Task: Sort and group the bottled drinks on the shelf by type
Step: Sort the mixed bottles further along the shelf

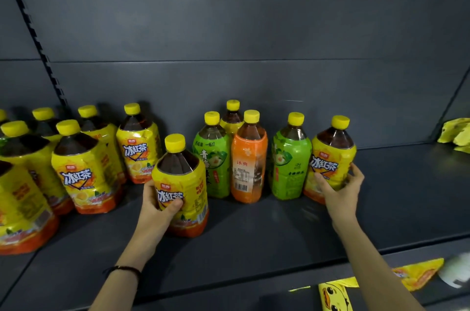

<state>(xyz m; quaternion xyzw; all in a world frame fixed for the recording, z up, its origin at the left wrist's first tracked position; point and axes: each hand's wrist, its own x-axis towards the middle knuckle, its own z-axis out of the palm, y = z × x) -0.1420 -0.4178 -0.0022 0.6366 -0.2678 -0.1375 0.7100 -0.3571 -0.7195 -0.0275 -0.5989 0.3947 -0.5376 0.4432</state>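
Left hand [157,205]: fingers and thumb wrapped round the lower label of a yellow-label tea bottle [181,183], which is out in front of the mixed row. You cannot tell whether its base is on the shelf [254,239] or just off it.

Right hand [339,188]: thumb on the front and fingers round the far side of a second yellow-label bottle [333,158], at the right end of the row and touching a green-label bottle [290,165].

Between your hands stand another green-label bottle [213,165], an orange-label bottle [249,165] and, behind them, one more yellow-label bottle [232,117].

Step in hand, as judged: carry both yellow ones to the yellow group [84,171] at the left.

- Grip low on the body, as now. These bottles look full, so top-heavy.
- Lift the right bottle clear before moving it, or it may drag its green neighbour over.
- Set each down upright beside the group, label forward, in an open spot.
- Place the left bottle first, which frees the path.
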